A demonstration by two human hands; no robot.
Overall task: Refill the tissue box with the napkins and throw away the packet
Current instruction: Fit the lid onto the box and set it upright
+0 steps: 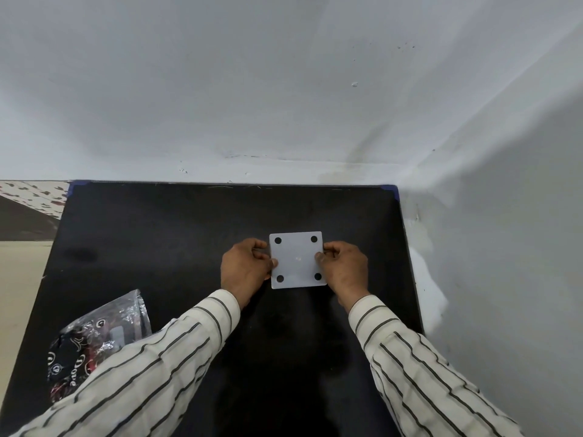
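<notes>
A white square plate (296, 258) with a round black hole near each corner is held over the middle of the black table (157, 241). My left hand (244, 269) pinches its left edge, thumb on top. My right hand (344, 268) pinches its right edge the same way. A crinkled black and clear plastic packet (97, 339) with white and red print lies at the table's front left, partly hidden by my left sleeve. I see neither a tissue box nor loose napkins.
The table sits in a corner: a white wall (284, 105) runs along its back edge and another wall (504, 247) stands close on its right. Beyond the left edge is a tiled floor (19, 279).
</notes>
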